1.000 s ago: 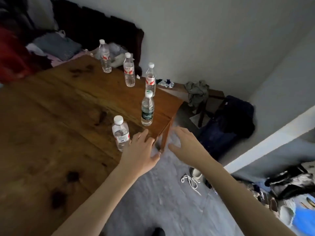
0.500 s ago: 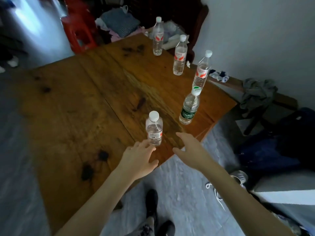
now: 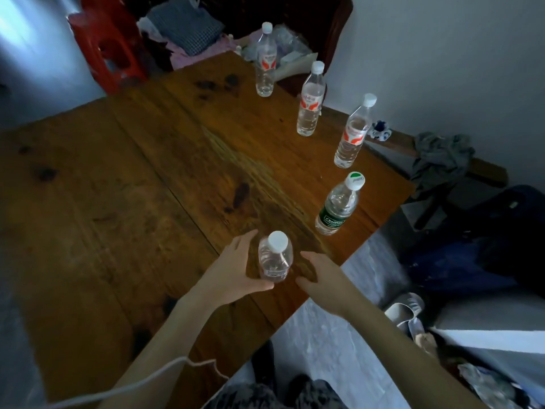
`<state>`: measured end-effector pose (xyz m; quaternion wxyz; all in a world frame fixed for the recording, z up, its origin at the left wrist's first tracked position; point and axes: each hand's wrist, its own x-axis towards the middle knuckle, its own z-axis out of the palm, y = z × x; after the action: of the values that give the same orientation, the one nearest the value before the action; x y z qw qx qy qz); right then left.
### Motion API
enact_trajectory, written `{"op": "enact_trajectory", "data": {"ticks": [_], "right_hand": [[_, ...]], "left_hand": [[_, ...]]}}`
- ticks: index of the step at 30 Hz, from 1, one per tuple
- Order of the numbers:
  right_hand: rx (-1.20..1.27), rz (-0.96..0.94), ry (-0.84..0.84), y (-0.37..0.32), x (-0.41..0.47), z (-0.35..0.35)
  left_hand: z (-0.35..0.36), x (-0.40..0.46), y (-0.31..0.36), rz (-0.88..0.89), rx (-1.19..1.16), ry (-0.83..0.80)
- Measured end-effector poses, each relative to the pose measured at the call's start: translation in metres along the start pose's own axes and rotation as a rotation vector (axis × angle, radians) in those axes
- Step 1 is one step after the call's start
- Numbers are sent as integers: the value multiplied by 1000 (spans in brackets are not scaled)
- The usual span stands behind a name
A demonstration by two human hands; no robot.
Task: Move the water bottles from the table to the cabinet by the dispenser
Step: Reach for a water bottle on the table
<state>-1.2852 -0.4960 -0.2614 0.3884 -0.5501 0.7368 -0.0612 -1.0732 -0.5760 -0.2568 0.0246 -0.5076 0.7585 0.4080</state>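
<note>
Several water bottles stand in a row along the right side of the wooden table (image 3: 118, 202). Closest to me is a short clear bottle (image 3: 275, 259) with a white cap. My left hand (image 3: 233, 276) curls round it, fingers on its far left side and thumb along its near base. My right hand (image 3: 321, 276) hovers just right of it, fingers straight, a small gap between them. Beyond stand a green-label bottle (image 3: 339, 208) and three red-label bottles (image 3: 352, 134), (image 3: 309, 101), (image 3: 265, 60). No cabinet or dispenser is in view.
A red plastic stool (image 3: 109, 48) and a pile of clothes (image 3: 188, 28) sit behind the table. To the right are a low bench with a grey cloth (image 3: 439, 160), a dark bag (image 3: 486, 246) and a shoe (image 3: 404, 311) on the floor. A white cord (image 3: 177, 367) crosses my left forearm.
Both hands moved forward from the table's edge to the nearest bottle. My left hand has wrapped round it, and my right hand has come in close on its right.
</note>
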Motion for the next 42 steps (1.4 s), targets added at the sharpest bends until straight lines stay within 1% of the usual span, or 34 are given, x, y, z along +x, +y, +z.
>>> {"op": "enact_trajectory", "data": {"ticks": [3, 5, 10, 12, 14, 15, 17, 19, 22, 23, 25, 27, 31, 37, 42], "right_hand": [[24, -18, -17, -1, 8, 5], [60, -46, -24, 0, 13, 9], [97, -113, -32, -1, 18, 13], [123, -130, -42, 0, 19, 14], [196, -138, -46, -1, 18, 13], [270, -138, -44, -2, 16, 12], [519, -94, -59, -6, 10, 6], [795, -29, -82, -8, 1, -5], [1183, 28, -155, -7, -15, -25], [1281, 38, -178, -5, -21, -32], [1394, 65, -194, 0, -30, -41], [1472, 98, -161, 6, -39, -47], [1593, 145, -28, 19, -57, -63], [1612, 147, 120, 54, -88, -89], [1653, 173, 328, 94, -129, -104]], "left_hand": [[8, 13, -5, 129, -164, -12], [16, 18, -7, 173, -229, 17], [24, 23, -8, 187, -312, 150], [22, 18, -2, 215, -339, 222], [11, 9, 13, 282, -378, 321], [1, 4, 23, 331, -399, 349], [-23, -5, 44, 413, -432, 343], [-47, -10, 63, 438, -452, 288], [-66, -11, 84, 460, -418, 234], [-68, -11, 90, 473, -401, 225], [-69, -10, 103, 503, -386, 217], [-65, -10, 117, 537, -385, 209], [-54, -5, 150, 596, -373, 183], [-31, 1, 212, 692, -256, 112], [3, 3, 269, 801, -146, 2]]}}
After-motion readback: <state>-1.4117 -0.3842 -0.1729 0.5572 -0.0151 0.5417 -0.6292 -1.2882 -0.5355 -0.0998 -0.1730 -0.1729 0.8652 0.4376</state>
